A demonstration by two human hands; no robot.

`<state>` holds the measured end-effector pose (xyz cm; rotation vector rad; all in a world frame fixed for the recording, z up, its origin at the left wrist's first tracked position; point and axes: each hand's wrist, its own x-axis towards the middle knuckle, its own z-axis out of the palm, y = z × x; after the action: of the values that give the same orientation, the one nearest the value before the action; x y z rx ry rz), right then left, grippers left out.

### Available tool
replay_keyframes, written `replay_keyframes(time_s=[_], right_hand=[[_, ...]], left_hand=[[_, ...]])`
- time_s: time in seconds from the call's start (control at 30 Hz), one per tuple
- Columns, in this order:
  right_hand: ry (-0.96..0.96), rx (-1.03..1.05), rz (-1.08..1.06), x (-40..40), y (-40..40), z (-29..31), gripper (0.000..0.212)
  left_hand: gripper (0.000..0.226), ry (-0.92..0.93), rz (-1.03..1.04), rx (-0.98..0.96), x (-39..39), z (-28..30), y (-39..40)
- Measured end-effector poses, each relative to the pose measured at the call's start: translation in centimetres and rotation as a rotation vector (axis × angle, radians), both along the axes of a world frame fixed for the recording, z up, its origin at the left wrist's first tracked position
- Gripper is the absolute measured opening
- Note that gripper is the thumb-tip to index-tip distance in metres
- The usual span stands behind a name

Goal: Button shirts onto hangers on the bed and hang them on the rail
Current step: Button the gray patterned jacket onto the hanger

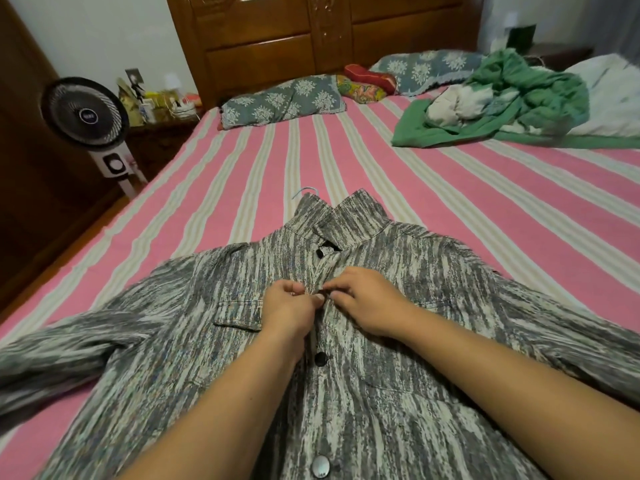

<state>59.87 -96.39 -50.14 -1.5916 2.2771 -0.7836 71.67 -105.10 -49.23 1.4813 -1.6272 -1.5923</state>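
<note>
A grey and white streaked shirt [398, 393] lies front up on the pink striped bed [242, 161], sleeves spread to both sides. A pale hanger hook [302, 192] pokes out past its collar; the hanger's body is hidden inside the shirt. My left hand [289, 304] pinches the left edge of the placket at chest height. My right hand [369, 299] pinches the right edge just opposite, fingertips nearly meeting. A dark button [320, 253] sits above my hands near the collar, and two more [320, 357] lie below them along the front.
A green garment heap [512, 98] lies at the bed's far right beside white bedding. Two patterned pillows [284, 98] rest against the wooden headboard [311, 32]. A standing fan [86, 112] is on the floor left of the bed, next to a cluttered nightstand.
</note>
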Motion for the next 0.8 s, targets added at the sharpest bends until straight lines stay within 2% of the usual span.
replay_keyframes(time_s=[0.1, 0.2, 0.43, 0.5, 0.67, 0.8], right_hand=[[-0.101, -0.025, -0.027, -0.5, -0.6, 0.0, 0.022], [-0.075, -0.031, 0.012, -0.6, -0.8, 0.1, 0.022], [0.234, -0.234, 0.087, 0.6, -0.5, -0.3, 0.021], [0.293, -0.249, 0.142, 0.6, -0.3, -0.3, 0.027], [0.281, -0.202, 0.113, 0.3, -0.7, -0.5, 0.026], [0.198, -0.181, 0.074, -0.1, -0.9, -0.3, 0.025]], left_hand=[[0.028, 0.068, -0.008, -0.084, 0.6, -0.9, 0.7], [0.028, 0.183, 0.022, -0.004, 1.2, -1.1, 0.8], [0.032, 0.236, 0.031, 0.085, 1.5, -0.5, -0.1], [0.030, 0.243, 0.019, 0.105, 1.5, -0.5, -0.2], [0.029, 0.252, 0.008, 0.098, 1.2, -0.6, 0.0], [0.028, 0.232, -0.010, 0.081, 1.3, -0.5, 0.0]])
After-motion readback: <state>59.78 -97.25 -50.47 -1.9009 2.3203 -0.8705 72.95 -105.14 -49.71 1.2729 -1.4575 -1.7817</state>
